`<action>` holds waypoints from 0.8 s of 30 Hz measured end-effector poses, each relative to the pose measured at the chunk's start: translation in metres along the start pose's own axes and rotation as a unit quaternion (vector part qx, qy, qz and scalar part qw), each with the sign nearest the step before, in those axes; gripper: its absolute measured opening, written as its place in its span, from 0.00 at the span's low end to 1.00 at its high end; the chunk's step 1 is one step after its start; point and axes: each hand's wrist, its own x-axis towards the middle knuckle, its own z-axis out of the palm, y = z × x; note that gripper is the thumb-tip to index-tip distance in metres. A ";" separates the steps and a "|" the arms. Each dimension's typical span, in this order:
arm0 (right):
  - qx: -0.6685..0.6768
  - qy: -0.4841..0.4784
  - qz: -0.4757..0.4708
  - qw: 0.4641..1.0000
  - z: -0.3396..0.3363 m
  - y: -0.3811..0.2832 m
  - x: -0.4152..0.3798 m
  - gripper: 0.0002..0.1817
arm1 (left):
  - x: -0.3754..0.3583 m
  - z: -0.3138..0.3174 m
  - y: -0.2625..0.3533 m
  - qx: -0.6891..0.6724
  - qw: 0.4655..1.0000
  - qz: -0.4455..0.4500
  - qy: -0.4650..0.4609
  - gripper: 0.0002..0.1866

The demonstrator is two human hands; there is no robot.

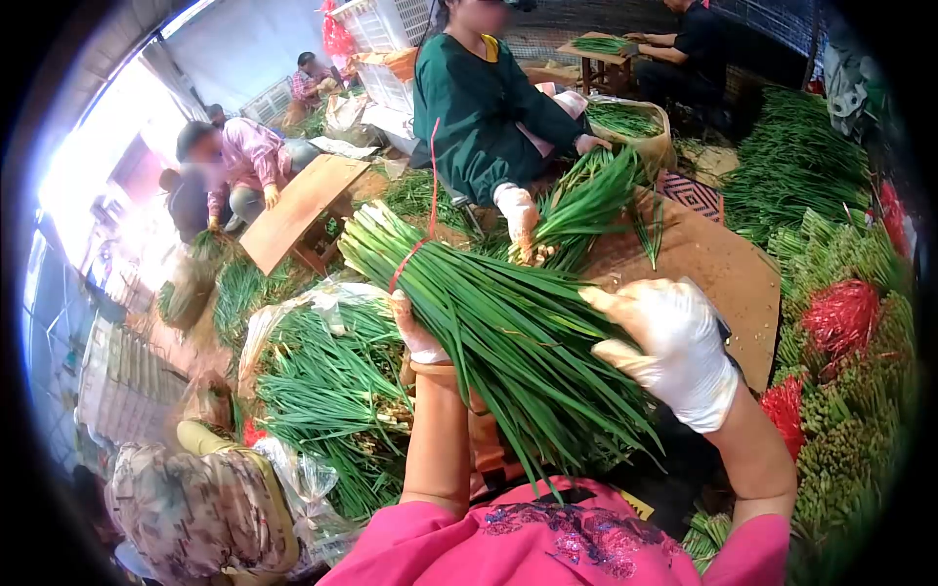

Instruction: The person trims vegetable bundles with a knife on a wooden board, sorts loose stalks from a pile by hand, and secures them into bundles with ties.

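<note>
My left hand (415, 332), in a pale glove, is wrapped round a large bunch of Chinese chives (518, 332) from below. The pale stem ends point to the upper left and the green leaves fan down to the right. A thin red tie (408, 264) goes round the stems, one loose end standing up. My right hand (674, 342), in a white glove, is at the leaf side with thumb and fingers stretched apart, fingertips right at the leaves. Behind the bunch is a brown board (713, 283).
Across the board, a person in green (479, 107) handles another chive bunch (586, 200). Loose chives fill a sack (337, 381) at left. Stacked bunches (850, 439) with red ties (845, 317) line the right. Other people sit farther back, near white crates (386, 29).
</note>
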 end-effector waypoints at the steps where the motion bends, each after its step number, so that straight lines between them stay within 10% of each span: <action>1: -0.037 -0.034 -0.003 0.999 0.008 -0.006 0.002 0.22 | -0.003 0.006 0.002 -0.003 1.000 -0.004 -0.010 0.38; 4: -0.027 -0.054 -0.060 0.996 0.038 0.000 -0.001 0.11 | -0.010 0.010 0.005 0.023 0.998 -0.020 -0.052 0.39; 6: 0.185 0.095 0.050 0.977 0.036 0.016 0.002 0.05 | -0.013 -0.001 0.003 0.029 0.998 -0.014 -0.046 0.41; 10: 0.471 0.270 0.261 0.798 -0.008 0.064 0.000 0.07 | -0.021 -0.015 0.010 0.001 1.000 -0.010 -0.027 0.44; 12: 0.427 -0.025 0.332 0.841 -0.008 0.063 -0.017 0.08 | -0.020 -0.022 0.015 0.005 0.999 -0.017 -0.040 0.44; 17: 0.333 -0.189 0.250 0.889 0.023 -0.007 -0.009 0.14 | -0.027 -0.008 0.012 0.010 0.998 -0.026 -0.064 0.43; 18: 0.272 -0.125 0.158 0.941 0.045 0.004 -0.020 0.09 | -0.030 -0.002 0.012 0.020 0.998 -0.025 -0.053 0.43; 21: 0.368 0.102 0.229 0.895 0.031 0.038 -0.014 0.07 | -0.032 0.000 0.015 0.028 0.998 -0.022 -0.059 0.41; 22: 0.507 0.211 0.304 0.779 0.023 0.051 -0.011 0.09 | -0.033 -0.004 0.017 0.032 0.997 -0.029 -0.058 0.41; 24: 0.447 0.231 0.366 0.783 0.006 0.063 -0.023 0.13 | -0.034 -0.013 0.017 0.027 0.999 -0.022 -0.030 0.40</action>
